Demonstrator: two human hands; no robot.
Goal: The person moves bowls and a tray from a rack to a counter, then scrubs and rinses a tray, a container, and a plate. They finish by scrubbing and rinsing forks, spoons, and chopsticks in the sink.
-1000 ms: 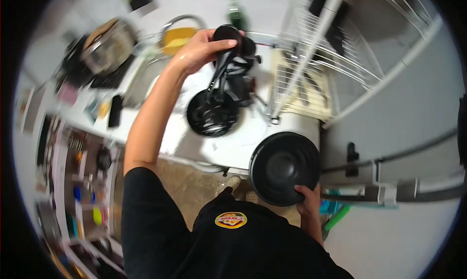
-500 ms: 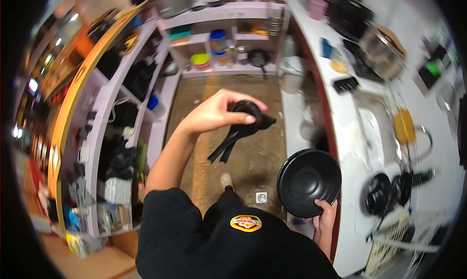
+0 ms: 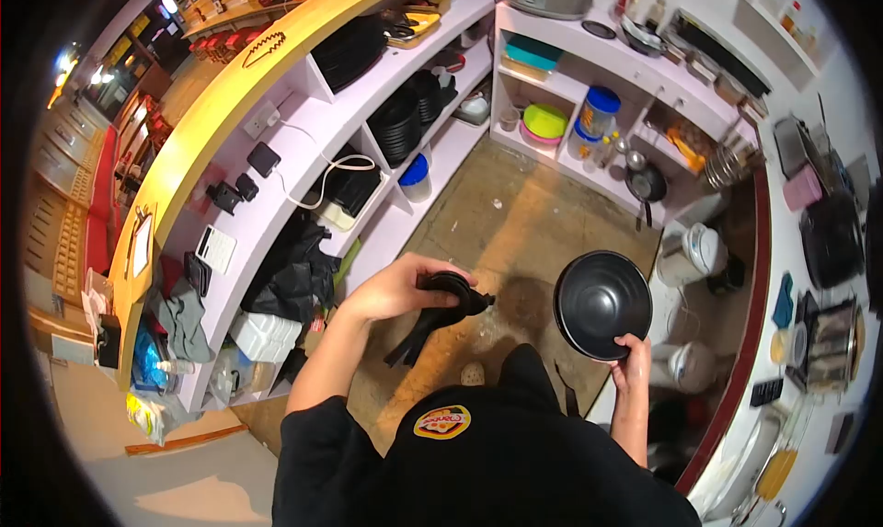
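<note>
Black items (image 3: 428,323) are in my left hand (image 3: 391,291), whose thumb and fingers close round their ring-like upper end; long dark pieces hang below. What exactly they are is hard to make out. My right hand (image 3: 632,363) grips the lower edge of a round black bowl (image 3: 603,303). The bowl looks stacked, with a second rim showing at its left side, and its inside faces the camera. Both hands are above the brown floor (image 3: 478,237), well apart from each other.
Pink shelves on the left hold stacked black bowls (image 3: 395,127), a black bag (image 3: 292,268) and a blue-lidded tub (image 3: 416,179). A yellow counter (image 3: 198,113) curves above them. Ahead are a green bowl (image 3: 544,122) and a pan (image 3: 646,183). White containers (image 3: 688,253) stand under the right counter.
The view has turned left, bringing the left shelves closer to the middle. Both hands still hold the same black items; the left hand sits lower in view.
</note>
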